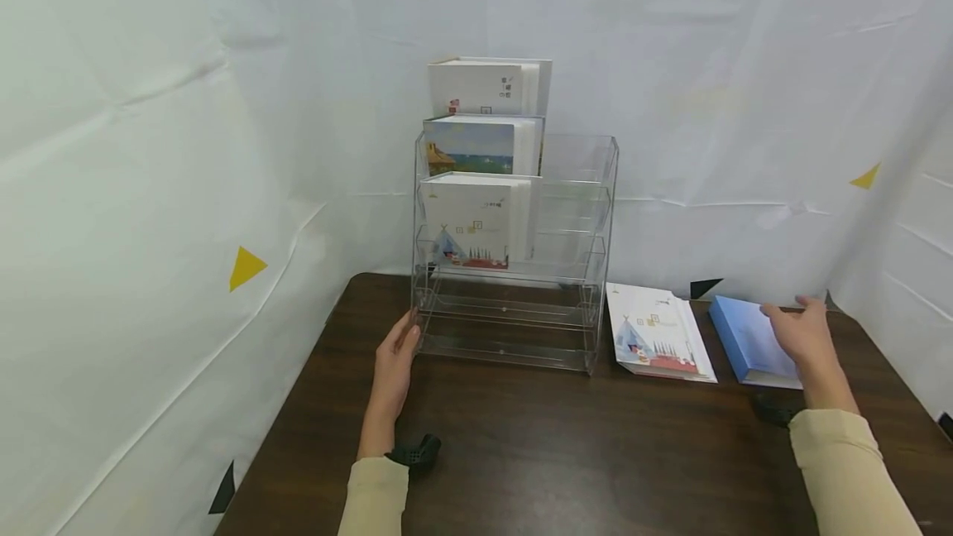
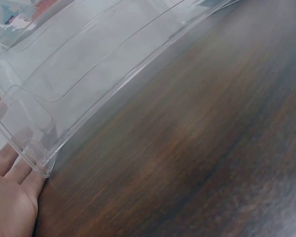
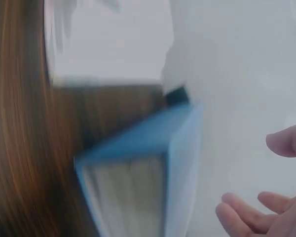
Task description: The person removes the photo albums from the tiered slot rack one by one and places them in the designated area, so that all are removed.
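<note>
A clear plastic display rack [image 1: 502, 346] stands on the table, three thick books in its upper tiers. My left hand [image 1: 393, 362] holds the rack's lower left side; the left wrist view shows the thumb and fingers about the clear corner [image 2: 47, 165]. Over at the right, my right hand [image 1: 807, 342] hovers by the blue book [image 1: 748, 342], which lies flat. Thumb and fingers are spread, with nothing between them, and the right wrist view shows them apart from the blue cover [image 3: 185, 168]. Between rack and blue book lies a white illustrated book [image 1: 655, 333].
In the rack are a white book [image 1: 476, 89] at the top, a seascape-covered book [image 1: 476, 147] in the middle and a tent-picture book [image 1: 469, 217] lower down. White sheeting [image 1: 707, 106] hangs behind the dark wooden table [image 1: 566, 453] and at both sides.
</note>
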Available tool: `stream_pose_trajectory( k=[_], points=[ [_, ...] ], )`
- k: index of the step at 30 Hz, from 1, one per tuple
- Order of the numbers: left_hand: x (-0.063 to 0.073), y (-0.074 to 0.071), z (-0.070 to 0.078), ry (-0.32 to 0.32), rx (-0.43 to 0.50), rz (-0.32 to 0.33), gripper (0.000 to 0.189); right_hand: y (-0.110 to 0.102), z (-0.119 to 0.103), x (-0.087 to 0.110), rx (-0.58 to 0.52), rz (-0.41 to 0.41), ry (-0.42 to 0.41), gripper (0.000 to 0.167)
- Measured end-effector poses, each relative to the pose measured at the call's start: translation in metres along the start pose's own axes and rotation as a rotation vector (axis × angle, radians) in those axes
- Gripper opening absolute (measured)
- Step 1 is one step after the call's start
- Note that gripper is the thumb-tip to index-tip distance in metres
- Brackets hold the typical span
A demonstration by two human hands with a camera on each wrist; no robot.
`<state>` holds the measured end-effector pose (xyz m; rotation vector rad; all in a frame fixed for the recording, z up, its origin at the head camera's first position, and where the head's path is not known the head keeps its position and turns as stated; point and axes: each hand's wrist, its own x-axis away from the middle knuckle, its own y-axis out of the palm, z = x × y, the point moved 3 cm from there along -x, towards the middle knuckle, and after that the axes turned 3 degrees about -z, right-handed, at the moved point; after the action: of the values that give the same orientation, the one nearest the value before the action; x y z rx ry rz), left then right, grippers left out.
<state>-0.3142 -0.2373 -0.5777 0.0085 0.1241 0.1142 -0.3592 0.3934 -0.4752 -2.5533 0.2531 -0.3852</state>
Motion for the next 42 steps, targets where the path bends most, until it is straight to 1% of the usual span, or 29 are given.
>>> stream_pose_trajectory(
  k=[2, 6, 9, 13, 18, 27, 31, 34, 37, 42],
  points=[
    [0.0, -0.001, -0.002, -0.009, -0.003, 0.009, 0.055, 0.009, -0.01, 0.008, 0.0, -0.013, -0.053, 0.09],
    [0.001, -0.002, -0.007, -0.024, -0.015, 0.015, 0.056, 0.026, -0.028, 0.03, -0.004, -0.012, -0.121, 0.085],
    [0.003, -0.002, -0.009, -0.024, -0.025, 0.01, 0.057, 0.04, -0.044, 0.043, -0.019, 0.017, -0.173, 0.08],
    [0.006, -0.002, -0.011, -0.023, -0.027, 0.012, 0.056, 0.061, -0.066, 0.055, -0.06, 0.048, -0.268, 0.073],
    [0.005, -0.003, -0.009, -0.013, -0.01, 0.009, 0.054, 0.086, -0.094, 0.068, -0.084, 0.062, -0.378, 0.067],
    [0.001, -0.005, -0.007, -0.024, 0.004, 0.015, 0.054, 0.131, -0.156, 0.093, -0.215, 0.029, -0.591, 0.055],
    [0.001, -0.004, -0.006, -0.018, 0.017, 0.016, 0.053, 0.155, -0.182, 0.097, -0.239, 0.001, -0.68, 0.054],
    [0.001, -0.004, -0.005, -0.012, 0.024, 0.014, 0.053, 0.171, -0.2, 0.1, -0.237, -0.026, -0.725, 0.054],
    [0.0, -0.003, -0.004, -0.014, 0.022, 0.016, 0.053, 0.185, -0.215, 0.1, -0.249, -0.063, -0.75, 0.055],
    [-0.001, -0.001, -0.002, -0.017, 0.02, 0.014, 0.053, 0.205, -0.233, 0.094, -0.253, -0.09, -0.761, 0.065]
  ],
)
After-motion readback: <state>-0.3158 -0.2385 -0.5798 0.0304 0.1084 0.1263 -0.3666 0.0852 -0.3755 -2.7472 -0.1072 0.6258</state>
